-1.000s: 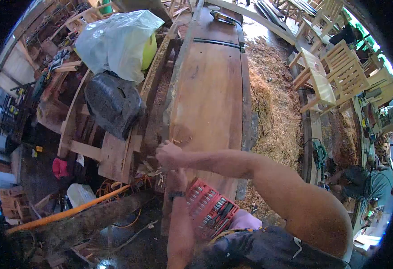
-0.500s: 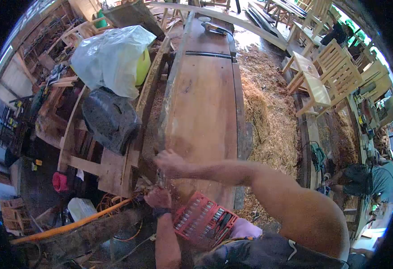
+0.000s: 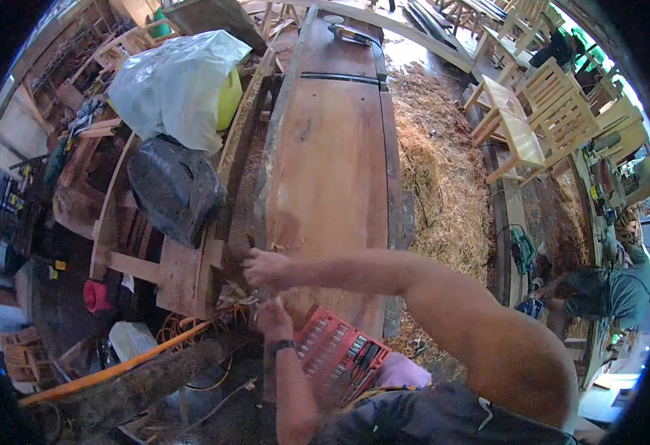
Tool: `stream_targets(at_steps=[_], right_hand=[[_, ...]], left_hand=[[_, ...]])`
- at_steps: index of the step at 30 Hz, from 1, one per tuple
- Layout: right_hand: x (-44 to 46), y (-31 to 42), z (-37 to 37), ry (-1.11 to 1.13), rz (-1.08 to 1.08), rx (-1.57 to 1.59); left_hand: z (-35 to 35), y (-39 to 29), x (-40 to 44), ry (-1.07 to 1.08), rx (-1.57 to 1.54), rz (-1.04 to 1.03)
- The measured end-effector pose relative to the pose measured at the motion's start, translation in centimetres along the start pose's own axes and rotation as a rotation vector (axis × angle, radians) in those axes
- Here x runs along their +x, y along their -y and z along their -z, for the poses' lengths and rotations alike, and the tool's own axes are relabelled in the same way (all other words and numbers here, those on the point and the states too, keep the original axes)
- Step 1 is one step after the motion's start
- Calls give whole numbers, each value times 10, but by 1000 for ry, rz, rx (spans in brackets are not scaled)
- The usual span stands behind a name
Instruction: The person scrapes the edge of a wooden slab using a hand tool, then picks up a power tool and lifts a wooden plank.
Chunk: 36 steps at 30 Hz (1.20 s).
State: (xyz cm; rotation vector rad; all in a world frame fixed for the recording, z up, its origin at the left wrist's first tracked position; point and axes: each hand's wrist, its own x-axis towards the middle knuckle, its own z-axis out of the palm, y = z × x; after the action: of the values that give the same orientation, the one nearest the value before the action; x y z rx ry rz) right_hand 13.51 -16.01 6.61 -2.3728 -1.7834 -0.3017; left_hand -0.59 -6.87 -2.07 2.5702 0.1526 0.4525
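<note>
My right hand point(image 3: 267, 269) is at the left edge of the long wooden bench point(image 3: 332, 185), its fingers curled over something I cannot make out. Just below it is my left hand point(image 3: 274, 320), with a dark band on the wrist. That hand is blurred, its fingers look closed, and what they hold is hidden. Close to my left wrist lies an open red socket set case point(image 3: 340, 352), with rows of metal sockets and several dark-handled pieces inside.
A power tool point(image 3: 351, 35) lies at the bench's far end. Left are a plastic-covered object point(image 3: 169, 89), a dark curved piece point(image 3: 175, 189) and an orange bar point(image 3: 117, 367). Wood shavings point(image 3: 443, 185) cover the floor at right, near wooden chairs point(image 3: 514, 133). A co-worker point(image 3: 610, 293) is at far right.
My left hand has moved right and slightly up, closer to the case. My right hand has shifted slightly left. The whole view has tilted a little.
</note>
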Motion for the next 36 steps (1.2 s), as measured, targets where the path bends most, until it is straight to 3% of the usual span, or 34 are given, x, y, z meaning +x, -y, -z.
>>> stream_targets(at_steps=[1, 2, 4, 6, 10, 11, 12, 14, 15, 17, 18, 19, 21, 23, 24, 26, 30, 32, 33, 35, 36], right_hand=[[7, -2, 22, 170, 90, -84], [10, -8, 28, 164, 87, -76], [19, -17, 29, 244, 386, -221], [16, -25, 13, 253, 404, -240], [-15, -26, 19, 151, 169, -81], [-20, -22, 16, 141, 46, -35], [-22, -17, 11, 155, 65, -11], [-29, -17, 2, -85, -15, 42], [-27, -17, 4, -17, -28, 28], [-15, -19, 15, 25, -5, -3], [-10, -17, 18, -1, 24, -18], [-5, -15, 17, 112, -71, 68], [6, -6, 26, 235, -153, 176], [10, 9, 39, 473, -522, 308], [10, 14, 34, 478, -517, 327], [13, 20, 27, 213, -531, 296], [8, 25, 29, 109, -499, 244], [-1, 29, 26, -235, -672, 170], [-2, 32, 23, -237, -674, 167], [-6, 34, 12, -348, -1185, 369], [-8, 31, 8, -352, -1176, 361]], left_hand=[[32, -15, 4, -115, 24, 145], [58, -28, 7, -229, 51, 290], [71, -34, 22, -143, -55, 341], [68, -21, 36, 355, 394, 234], [75, -44, 45, 278, 277, 162], [82, -52, 47, 166, 324, 185], [85, -57, 45, 68, 376, 209], [78, -56, 45, 62, 332, 256], [75, -51, 46, 39, 290, 272], [60, -30, 45, 26, 257, 94], [68, -34, 51, 127, 283, 171], [74, -36, 58, 231, 307, 247], [62, 9, 60, 32, 239, -194], [67, 18, 70, 110, 187, -158], [72, 20, 74, 156, 126, -146], [78, 25, 79, 215, 136, -125], [82, 13, 88, 353, 189, -122], [82, 9, 85, 311, 168, -156], [83, 7, 85, 261, 146, -186], [83, 8, 84, 298, 84, -133], [82, 9, 84, 333, 23, -78]])
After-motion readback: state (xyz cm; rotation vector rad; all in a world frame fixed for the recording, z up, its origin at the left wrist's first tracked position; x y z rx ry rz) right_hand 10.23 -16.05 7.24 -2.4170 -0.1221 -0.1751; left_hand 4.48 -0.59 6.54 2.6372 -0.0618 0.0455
